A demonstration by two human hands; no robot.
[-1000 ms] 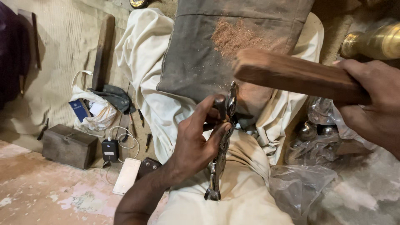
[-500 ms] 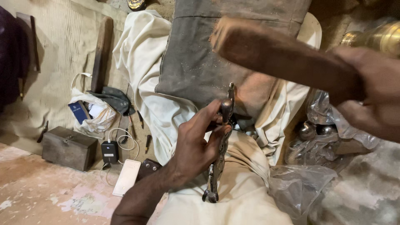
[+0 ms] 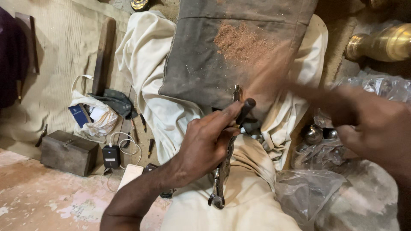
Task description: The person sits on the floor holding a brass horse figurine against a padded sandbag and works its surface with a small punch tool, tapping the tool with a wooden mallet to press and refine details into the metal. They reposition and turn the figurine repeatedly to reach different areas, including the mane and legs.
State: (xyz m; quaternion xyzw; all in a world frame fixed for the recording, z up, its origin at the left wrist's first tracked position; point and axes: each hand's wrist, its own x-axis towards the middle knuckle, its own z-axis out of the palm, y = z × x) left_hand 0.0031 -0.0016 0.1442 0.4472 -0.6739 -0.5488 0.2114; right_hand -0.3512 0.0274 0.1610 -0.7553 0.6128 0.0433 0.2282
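- While the left hand (image 3: 205,145) sits at the centre of the view, its fingers are wrapped tight around a pair of dark metal locking pliers (image 3: 222,171), whose handles hang toward 6 o'clock over the cream cloth lap (image 3: 239,201).
- A short dark metal rod (image 3: 246,109) stands up from that fist, steadied by the forefinger and pointing toward 1 o'clock.
- At 3 o'clock, the right hand (image 3: 376,128) is closed on a brown wooden mallet (image 3: 278,77), which is blurred into a streak, so the exact hold cannot be told.
- A grey-brown padded cloth block (image 3: 205,60) lies at 12 o'clock, with a patch of reddish sawdust (image 3: 239,42) on it.
- At 2 o'clock rests a shiny brass vessel (image 3: 381,42).
- Toward 8 o'clock sit a small dark wooden box (image 3: 68,152), a black charger with white cable (image 3: 111,156) and a white cloth bag (image 3: 98,119).
- Crumpled clear plastic sheeting (image 3: 308,192) lies at 5 o'clock.
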